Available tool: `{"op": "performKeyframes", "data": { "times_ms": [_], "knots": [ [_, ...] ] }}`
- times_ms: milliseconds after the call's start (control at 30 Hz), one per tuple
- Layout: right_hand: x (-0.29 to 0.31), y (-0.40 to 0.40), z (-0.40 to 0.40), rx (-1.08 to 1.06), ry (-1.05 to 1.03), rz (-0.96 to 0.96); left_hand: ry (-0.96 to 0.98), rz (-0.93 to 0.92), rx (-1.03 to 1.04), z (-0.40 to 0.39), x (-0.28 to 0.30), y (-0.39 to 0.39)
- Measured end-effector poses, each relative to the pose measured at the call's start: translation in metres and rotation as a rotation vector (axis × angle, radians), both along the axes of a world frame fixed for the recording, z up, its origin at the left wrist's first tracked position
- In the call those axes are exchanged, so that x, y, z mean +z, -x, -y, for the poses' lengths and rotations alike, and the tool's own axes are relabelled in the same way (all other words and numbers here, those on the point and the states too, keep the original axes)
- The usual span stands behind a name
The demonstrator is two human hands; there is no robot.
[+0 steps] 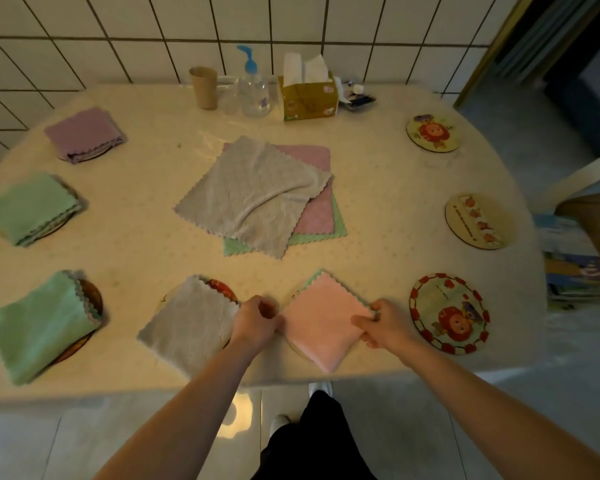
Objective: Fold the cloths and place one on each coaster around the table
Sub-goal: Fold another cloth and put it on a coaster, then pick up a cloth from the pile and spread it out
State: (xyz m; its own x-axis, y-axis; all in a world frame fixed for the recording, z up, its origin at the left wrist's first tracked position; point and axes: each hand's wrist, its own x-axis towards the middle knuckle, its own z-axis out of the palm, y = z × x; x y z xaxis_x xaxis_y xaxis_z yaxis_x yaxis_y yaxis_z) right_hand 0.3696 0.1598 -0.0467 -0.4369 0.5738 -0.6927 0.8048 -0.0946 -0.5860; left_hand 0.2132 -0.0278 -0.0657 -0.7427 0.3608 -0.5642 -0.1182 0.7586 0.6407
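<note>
At table's near edge — both hands' grips [257, 318] [378, 323] pinching pink cloth [321, 323].

two bare forearms come into frame from six o'clock, no sleeves, no watch, no rings to be seen on the left hand [257, 318] or the right hand [381, 325]; down at six o'clock there are black trousers [321, 441], loose and dark, and at each foot a white shoe [321, 388], the toes just peeking out
</note>
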Motion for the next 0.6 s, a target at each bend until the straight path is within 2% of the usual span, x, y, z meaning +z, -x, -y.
{"op": "performKeyframes", "data": {
  "times_ms": [100,200,300,400,600],
  "knots": [
    [-0.007,0.0,-0.013,0.101,-0.04,0.045,0.114,-0.171,-0.184,-0.015,0.004,0.003],
    [0.001,0.007,-0.029,0.469,-0.316,0.168,0.265,-0.29,-0.343,-0.036,0.017,0.018],
    [0.015,0.028,-0.048,0.856,-0.603,0.273,0.348,-0.375,-0.392,-0.046,0.03,0.043],
    [0.022,0.067,-0.056,0.964,-0.784,0.212,0.319,-0.423,-0.333,-0.043,0.029,0.064],
    [0.015,0.14,-0.027,1.067,-0.848,-0.05,0.174,-0.559,-0.396,-0.029,0.025,0.108]
  ]
}}
